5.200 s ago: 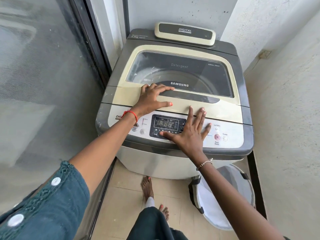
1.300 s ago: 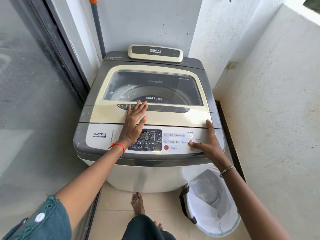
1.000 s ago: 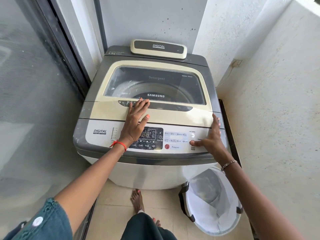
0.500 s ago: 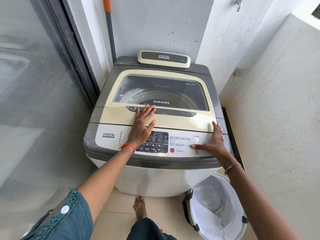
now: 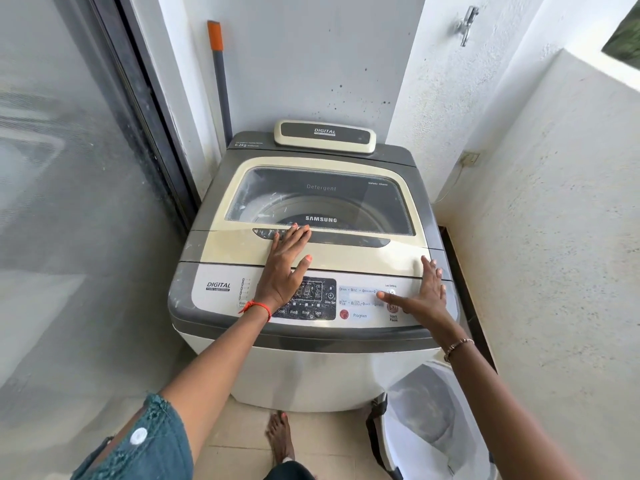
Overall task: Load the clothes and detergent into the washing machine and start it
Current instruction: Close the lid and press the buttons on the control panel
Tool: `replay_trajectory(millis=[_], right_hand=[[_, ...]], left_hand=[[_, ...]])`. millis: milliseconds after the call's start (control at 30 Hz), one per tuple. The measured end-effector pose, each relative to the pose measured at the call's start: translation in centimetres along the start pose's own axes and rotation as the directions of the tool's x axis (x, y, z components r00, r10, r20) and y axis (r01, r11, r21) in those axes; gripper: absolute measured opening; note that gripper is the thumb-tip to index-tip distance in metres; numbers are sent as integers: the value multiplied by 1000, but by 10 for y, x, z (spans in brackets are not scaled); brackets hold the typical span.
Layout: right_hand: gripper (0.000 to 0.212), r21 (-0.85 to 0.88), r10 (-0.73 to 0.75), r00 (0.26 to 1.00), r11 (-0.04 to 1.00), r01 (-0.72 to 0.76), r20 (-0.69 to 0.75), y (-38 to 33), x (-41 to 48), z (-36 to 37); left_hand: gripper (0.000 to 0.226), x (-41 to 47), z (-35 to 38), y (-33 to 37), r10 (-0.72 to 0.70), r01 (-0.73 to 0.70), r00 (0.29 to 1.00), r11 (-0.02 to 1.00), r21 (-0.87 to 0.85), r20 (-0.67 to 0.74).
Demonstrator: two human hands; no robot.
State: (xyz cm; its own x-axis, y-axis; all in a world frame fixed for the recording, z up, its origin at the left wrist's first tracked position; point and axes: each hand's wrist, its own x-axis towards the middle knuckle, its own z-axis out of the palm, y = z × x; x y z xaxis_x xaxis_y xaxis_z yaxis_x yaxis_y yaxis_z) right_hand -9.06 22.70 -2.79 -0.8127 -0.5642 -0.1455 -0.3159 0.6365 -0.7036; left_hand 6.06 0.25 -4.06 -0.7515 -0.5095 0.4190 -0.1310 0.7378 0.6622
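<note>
Head view shows the washing machine [image 5: 311, 375] mid-frame with its lid [image 5: 346, 258] shut. The left hand [image 5: 284, 268] stays flat on that lid, fingers straight and holding nothing, its heel covering part of the display [image 5: 311, 292]. The change is in the right hand [image 5: 422, 296]: a second ago its thumb sat on the Start/Pause button [image 5: 392, 308], and now the thumb points left just above that button, fingers spread and gripping nothing; whether it touches the panel I cannot tell. The laundry basket [image 5: 433, 427] at lower right looks empty and no clothes show through the lid glass, so loading seems finished and the start press likely made, though the display is unreadable
</note>
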Motion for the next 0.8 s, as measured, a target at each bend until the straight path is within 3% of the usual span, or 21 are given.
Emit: replay_trajectory(millis=[333, 467, 800], right_hand=[[119, -105, -4, 999, 994, 0, -33, 3, 1, 10], [131, -138, 0, 1000, 990, -3, -18, 2, 0, 11], [130, -155, 4, 1000, 988, -8, -28, -2, -1, 11]], left_hand=[[64, 0, 3, -2, 16, -16, 1000, 999, 46, 8], [65, 0, 3, -2, 14, -20, 999, 993, 119, 52], [66, -1, 3, -3, 17, -40, 995, 971, 235, 99]])
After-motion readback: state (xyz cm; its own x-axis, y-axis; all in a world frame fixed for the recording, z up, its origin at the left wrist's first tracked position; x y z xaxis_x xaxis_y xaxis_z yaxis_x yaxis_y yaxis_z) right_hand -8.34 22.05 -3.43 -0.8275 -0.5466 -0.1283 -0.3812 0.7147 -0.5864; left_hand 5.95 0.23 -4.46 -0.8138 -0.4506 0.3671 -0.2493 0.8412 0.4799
